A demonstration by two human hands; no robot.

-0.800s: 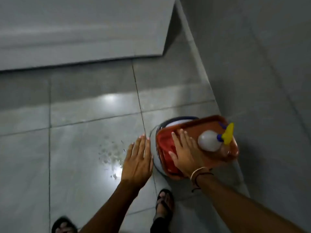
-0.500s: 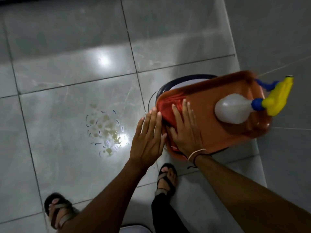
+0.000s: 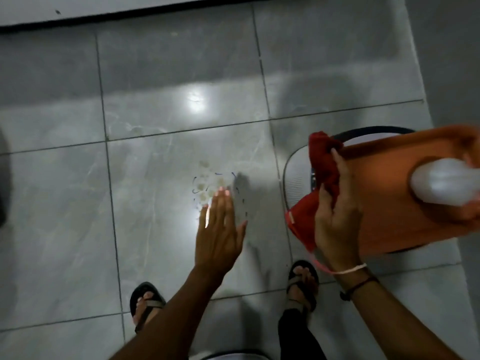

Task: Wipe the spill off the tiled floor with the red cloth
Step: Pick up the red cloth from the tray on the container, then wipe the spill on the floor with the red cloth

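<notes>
The spill (image 3: 207,187) is a patch of pale blobs and dark flecks on the grey tiled floor (image 3: 168,74), right by a bright light reflection. My left hand (image 3: 220,227) hovers flat and open above its near right part, fingers together, holding nothing. The red cloth (image 3: 323,167) is bunched at the left end of an orange tray (image 3: 389,216). My right hand (image 3: 337,216) grips the cloth between thumb and fingers, lifting it off the tray's edge.
The orange tray rests on a white bucket with a dark rim (image 3: 293,178) and carries a white spray bottle (image 3: 446,183). My sandalled feet (image 3: 146,305) stand near the spill. A wall (image 3: 454,61) runs along the right; a raised ledge (image 3: 104,9) lies ahead.
My left hand has left the tray's edge and swung left over the spill. My right hand has gone from lying flat on the cloth to gripping and raising it. The view tilted down.
</notes>
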